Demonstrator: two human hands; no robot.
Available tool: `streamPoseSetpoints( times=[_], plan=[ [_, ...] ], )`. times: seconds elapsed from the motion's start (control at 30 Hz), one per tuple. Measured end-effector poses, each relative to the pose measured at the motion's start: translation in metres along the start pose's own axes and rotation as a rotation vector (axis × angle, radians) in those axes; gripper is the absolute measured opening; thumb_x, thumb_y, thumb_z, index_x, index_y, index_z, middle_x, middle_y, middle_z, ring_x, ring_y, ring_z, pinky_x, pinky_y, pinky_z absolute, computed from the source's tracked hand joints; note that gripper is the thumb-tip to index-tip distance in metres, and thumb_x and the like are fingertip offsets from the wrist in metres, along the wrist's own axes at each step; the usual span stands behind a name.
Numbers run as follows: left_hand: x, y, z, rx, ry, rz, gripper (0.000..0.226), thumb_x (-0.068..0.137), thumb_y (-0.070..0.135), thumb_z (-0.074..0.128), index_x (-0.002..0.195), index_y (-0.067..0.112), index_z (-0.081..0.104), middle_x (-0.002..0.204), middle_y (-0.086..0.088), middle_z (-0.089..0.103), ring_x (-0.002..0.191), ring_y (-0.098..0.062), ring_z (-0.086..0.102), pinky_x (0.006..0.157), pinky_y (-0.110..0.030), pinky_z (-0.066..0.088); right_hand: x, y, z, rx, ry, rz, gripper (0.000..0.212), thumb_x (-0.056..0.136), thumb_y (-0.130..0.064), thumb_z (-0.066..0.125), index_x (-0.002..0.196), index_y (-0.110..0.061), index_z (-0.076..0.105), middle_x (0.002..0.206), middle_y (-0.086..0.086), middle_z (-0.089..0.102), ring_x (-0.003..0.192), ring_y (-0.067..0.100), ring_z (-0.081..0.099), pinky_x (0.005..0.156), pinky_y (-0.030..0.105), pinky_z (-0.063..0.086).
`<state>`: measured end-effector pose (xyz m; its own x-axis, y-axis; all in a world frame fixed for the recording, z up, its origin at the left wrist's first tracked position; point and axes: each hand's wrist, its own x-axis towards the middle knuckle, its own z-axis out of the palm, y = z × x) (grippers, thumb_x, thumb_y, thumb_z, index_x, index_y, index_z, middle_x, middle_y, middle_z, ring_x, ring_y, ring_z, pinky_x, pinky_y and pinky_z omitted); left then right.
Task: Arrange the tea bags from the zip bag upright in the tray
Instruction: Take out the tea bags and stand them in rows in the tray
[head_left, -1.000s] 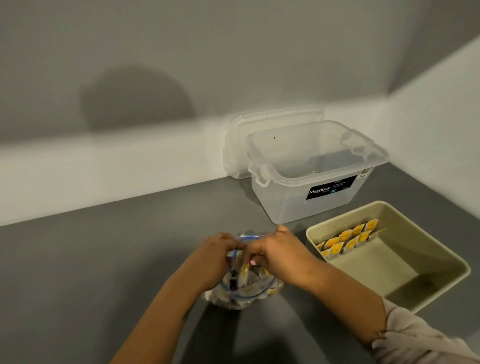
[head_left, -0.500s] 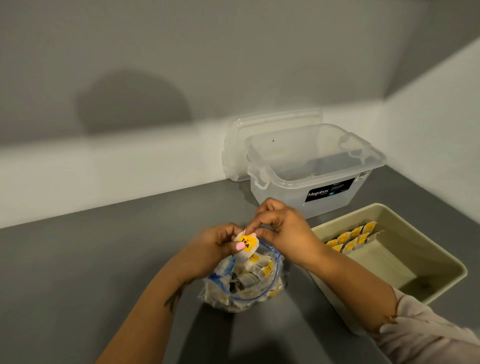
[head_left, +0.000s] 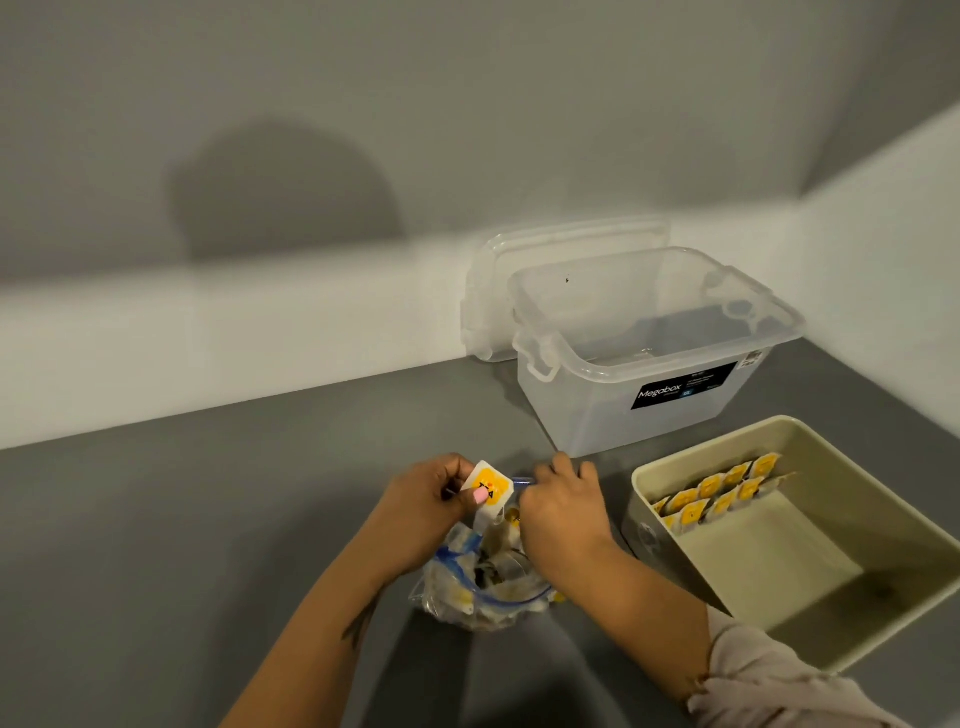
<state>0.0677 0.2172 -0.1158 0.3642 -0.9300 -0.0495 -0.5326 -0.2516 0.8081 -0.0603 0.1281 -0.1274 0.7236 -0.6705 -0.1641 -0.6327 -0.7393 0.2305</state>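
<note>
Fingers of my left hand (head_left: 426, 499) pinch one tea bag (head_left: 488, 491) above the zip bag (head_left: 483, 587). Right hand (head_left: 563, 506) reaches inside; grip unseen. Light, flimsy: hold by edges.

Clear crinkled plastic zip bag (head_left: 483, 587); matt beige plastic tray (head_left: 852, 654); translucent smooth plastic box (head_left: 587, 415); matt grey desk (head_left: 208, 519).

1. Both forearms reach in from the lower edge toward the zip bag (head_left: 488, 587), the hands meeting just above its open mouth.
2. The left hand (head_left: 426, 506) sits at the bag's upper left, thumb and curled fingers pinching a tea bag (head_left: 488, 491); a pink thumbnail shows on it.
3. The right hand (head_left: 563, 512) is at the bag's upper right, back upward, fingers curled down into the bag's mouth; what they hold is hidden.
4. A pale sleeve (head_left: 769, 680) covers the right upper forearm.
</note>
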Motion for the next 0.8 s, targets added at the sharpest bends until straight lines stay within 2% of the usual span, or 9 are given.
streamPoseSetpoints(
  times=[0.17, 0.27, 0.33, 0.4, 0.53, 0.57, 0.63, 0.7, 0.8],
  plan=[
    [0.001, 0.0, 0.001, 0.003, -0.007, -0.035, 0.011, 0.09, 0.029, 0.057, 0.095, 0.021, 0.063, 0.085, 0.01, 0.067, 0.074, -0.001, 0.062, 0.064, -0.005, 0.043, 0.005, -0.002, 0.0, 0.022, 0.014, 0.039, 0.033, 0.089, -0.025, 0.056, 0.12, -0.014, 0.059, 0.124, 0.009, 0.05, 0.121, 0.028, 0.036, 0.102, 0.041, 0.028],
    [0.001, -0.001, -0.001, -0.018, 0.005, -0.047, 0.009, 0.09, 0.029, 0.057, 0.093, 0.022, 0.063, 0.08, 0.01, 0.067, 0.073, -0.001, 0.063, 0.067, -0.008, 0.045, 0.006, 0.001, 0.004, 0.123, 0.072, 0.038, 0.026, 0.09, -0.023, 0.052, 0.113, -0.019, 0.063, 0.118, 0.006, 0.053, 0.117, 0.027, 0.038, 0.098, 0.039, 0.028],
    [0.003, -0.002, -0.002, -0.034, 0.029, -0.056, 0.009, 0.09, 0.028, 0.058, 0.092, 0.021, 0.063, 0.079, 0.009, 0.068, 0.073, -0.003, 0.064, 0.072, -0.014, 0.049, 0.006, 0.007, 0.004, 0.22, 0.115, 0.052, 0.022, 0.091, -0.029, 0.051, 0.107, -0.026, 0.067, 0.113, 0.002, 0.056, 0.113, 0.024, 0.041, 0.094, 0.036, 0.03],
    [0.004, -0.002, -0.002, -0.073, 0.088, -0.081, 0.008, 0.09, 0.026, 0.059, 0.092, 0.02, 0.064, 0.079, 0.007, 0.07, 0.072, -0.004, 0.066, 0.074, -0.02, 0.053, 0.006, 0.014, -0.001, 0.389, 0.125, 0.086, 0.021, 0.091, -0.035, 0.051, 0.101, -0.031, 0.069, 0.11, -0.003, 0.058, 0.111, 0.021, 0.044, 0.093, 0.035, 0.031],
    [0.007, 0.001, -0.002, -0.214, 0.213, -0.177, 0.007, 0.09, 0.019, 0.059, 0.092, 0.023, 0.064, 0.085, 0.005, 0.07, 0.071, -0.009, 0.068, 0.07, -0.028, 0.058, 0.005, 0.029, -0.014, 0.697, 0.136, 0.131, 0.012, 0.088, -0.035, 0.057, 0.087, -0.03, 0.068, 0.101, -0.009, 0.064, 0.106, 0.016, 0.05, 0.092, 0.034, 0.032],
    [0.008, 0.002, -0.001, -0.241, 0.23, -0.195, 0.009, 0.089, 0.017, 0.058, 0.092, 0.023, 0.064, 0.086, 0.004, 0.069, 0.071, -0.011, 0.068, 0.069, -0.029, 0.058, 0.004, 0.033, -0.017, 0.778, 0.13, 0.134, 0.009, 0.087, -0.035, 0.059, 0.08, -0.032, 0.065, 0.094, -0.011, 0.064, 0.101, 0.014, 0.054, 0.092, 0.034, 0.034],
    [0.009, 0.005, -0.001, -0.266, 0.248, -0.205, 0.011, 0.09, 0.015, 0.057, 0.093, 0.023, 0.063, 0.088, 0.003, 0.067, 0.074, -0.012, 0.066, 0.066, -0.027, 0.058, 0.004, 0.041, -0.02, 0.953, 0.105, 0.134, 0.018, 0.085, -0.034, 0.065, 0.069, -0.032, 0.057, 0.077, -0.013, 0.063, 0.085, 0.01, 0.059, 0.091, 0.036, 0.043],
    [0.01, 0.01, 0.002, -0.291, 0.244, -0.196, 0.012, 0.091, 0.013, 0.055, 0.094, 0.022, 0.061, 0.089, 0.002, 0.066, 0.075, -0.011, 0.065, 0.06, -0.022, 0.055, 0.001, 0.049, -0.024, 1.148, 0.085, 0.143, 0.02, 0.085, -0.026, 0.068, 0.068, -0.028, 0.058, 0.072, -0.009, 0.062, 0.073, 0.01, 0.058, 0.085, 0.039, 0.049],
    [0.011, 0.018, 0.008, -0.351, 0.21, -0.191, 0.011, 0.092, 0.013, 0.054, 0.097, 0.019, 0.061, 0.092, -0.002, 0.067, 0.076, -0.013, 0.066, 0.055, -0.019, 0.054, -0.006, 0.055, -0.032, 1.389, 0.075, 0.143, 0.014, 0.086, -0.016, 0.068, 0.074, -0.018, 0.061, 0.081, 0.009, 0.068, 0.072, 0.015, 0.06, 0.078, 0.035, 0.054]
  ],
)
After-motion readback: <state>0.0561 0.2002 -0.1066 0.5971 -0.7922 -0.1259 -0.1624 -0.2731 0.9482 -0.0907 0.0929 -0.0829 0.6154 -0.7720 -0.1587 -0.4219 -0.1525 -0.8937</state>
